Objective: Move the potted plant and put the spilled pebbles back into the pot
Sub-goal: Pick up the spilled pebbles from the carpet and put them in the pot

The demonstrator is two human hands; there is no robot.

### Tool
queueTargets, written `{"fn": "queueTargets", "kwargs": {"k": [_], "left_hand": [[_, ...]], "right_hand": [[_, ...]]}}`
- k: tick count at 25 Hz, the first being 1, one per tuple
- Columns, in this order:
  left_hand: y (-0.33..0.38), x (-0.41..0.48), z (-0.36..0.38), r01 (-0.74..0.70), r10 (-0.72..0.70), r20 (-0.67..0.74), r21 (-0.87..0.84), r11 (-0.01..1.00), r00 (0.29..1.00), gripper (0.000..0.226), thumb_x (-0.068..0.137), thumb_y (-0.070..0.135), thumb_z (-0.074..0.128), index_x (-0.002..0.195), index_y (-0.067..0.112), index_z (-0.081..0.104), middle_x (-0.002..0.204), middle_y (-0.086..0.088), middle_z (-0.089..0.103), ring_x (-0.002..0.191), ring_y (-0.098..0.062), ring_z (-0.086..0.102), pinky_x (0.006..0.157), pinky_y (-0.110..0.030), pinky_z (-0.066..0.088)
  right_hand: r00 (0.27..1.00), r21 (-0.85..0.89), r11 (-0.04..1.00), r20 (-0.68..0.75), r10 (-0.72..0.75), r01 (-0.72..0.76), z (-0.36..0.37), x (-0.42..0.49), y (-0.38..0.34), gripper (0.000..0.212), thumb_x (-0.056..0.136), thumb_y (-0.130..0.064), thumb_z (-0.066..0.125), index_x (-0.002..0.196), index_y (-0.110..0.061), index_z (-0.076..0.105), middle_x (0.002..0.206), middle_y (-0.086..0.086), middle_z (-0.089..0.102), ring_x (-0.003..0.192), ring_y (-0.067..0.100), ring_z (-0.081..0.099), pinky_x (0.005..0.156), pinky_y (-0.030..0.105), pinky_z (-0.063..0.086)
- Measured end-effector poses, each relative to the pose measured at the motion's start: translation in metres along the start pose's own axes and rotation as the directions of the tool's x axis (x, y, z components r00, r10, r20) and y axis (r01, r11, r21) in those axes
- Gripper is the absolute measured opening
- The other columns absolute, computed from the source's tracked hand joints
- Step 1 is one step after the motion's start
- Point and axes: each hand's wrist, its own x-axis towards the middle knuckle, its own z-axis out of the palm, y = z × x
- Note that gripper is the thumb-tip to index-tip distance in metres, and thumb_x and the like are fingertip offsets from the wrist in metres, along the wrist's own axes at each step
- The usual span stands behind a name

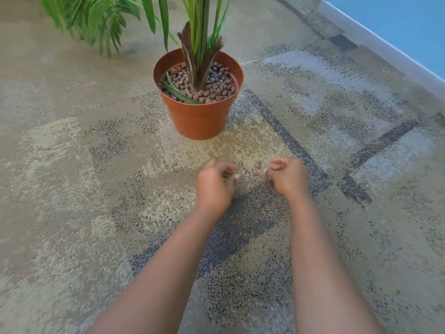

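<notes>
Pot (199, 116): upper centre, upright, ready for refilling.
Pebbles (258, 164): between your hands.
Left hand (214, 186): curled; contents unclear.
Right hand (289, 177): fingers pinched, gathering; contents unclear.

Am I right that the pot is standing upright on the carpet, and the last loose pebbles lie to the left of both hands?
Not quite. The pot does stand upright on the carpet, but the head view shows the loose pebbles between the left hand and the right hand.

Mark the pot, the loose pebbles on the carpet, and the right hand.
pot (201, 119): head view, front wall.
loose pebbles (258, 164): head view, the small cluster.
right hand (290, 177): head view, back of hand.
</notes>
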Motion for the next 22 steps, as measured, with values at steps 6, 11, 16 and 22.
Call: {"fn": "queueTargets", "kwargs": {"k": [6,11,16,22], "left_hand": [[0.009,0.014,-0.046,0.055,-0.073,-0.118,-0.145,0.988,0.99,0.026,0.08,0.01,0.077,0.099,0.024,0.068,0.089,0.007,0.068,0.077,-0.003,0.063,0.066,-0.013,0.054],[0.048,0.046,-0.101,-0.028,-0.037,-0.332,-0.189,0.982,0.943,0.013,0.077,0.023,0.079,0.083,0.032,0.071,0.078,0.013,0.071,0.07,-0.003,0.067,0.064,-0.018,0.057],[0.079,0.106,-0.152,-0.148,0.141,-0.405,0.013,0.989,0.903,0.014,0.077,0.014,0.081,0.089,0.019,0.077,0.076,0.011,0.069,0.065,0.003,0.064,0.072,-0.022,0.06],[0.053,0.109,-0.161,-0.102,0.065,-0.361,-0.084,0.991,0.93,0.021,0.075,0.014,0.082,0.093,0.018,0.074,0.083,0.009,0.073,0.076,-0.003,0.07,0.077,-0.024,0.059]], "right_hand": [[0.974,-0.166,0.98,0.216,-0.072,0.11,0.016,0.016,-0.029,0.033,0.088,-0.009,0.069,0.12,-0.009,0.064,0.098,0.004,0.069,0.061,0.003,0.056,0.046,0.011,0.045],[0.971,-0.408,0.901,0.232,-0.055,0.148,0.023,0.021,-0.042,0.008,0.089,-0.006,0.061,0.084,-0.005,0.067,0.083,0.01,0.068,0.067,0.017,0.066,0.054,0.025,0.056],[0.972,-0.461,0.874,0.23,-0.049,0.153,0.021,0.018,-0.052,0.009,0.085,-0.011,0.069,0.086,-0.002,0.066,0.08,0.01,0.066,0.071,0.021,0.066,0.066,0.032,0.061],[0.985,-0.312,0.937,0.121,-0.126,0.158,-0.006,0.0,-0.068,0.009,0.084,-0.007,0.07,0.075,-0.006,0.071,0.074,0.004,0.071,0.065,0.014,0.07,0.067,0.028,0.061]]}}
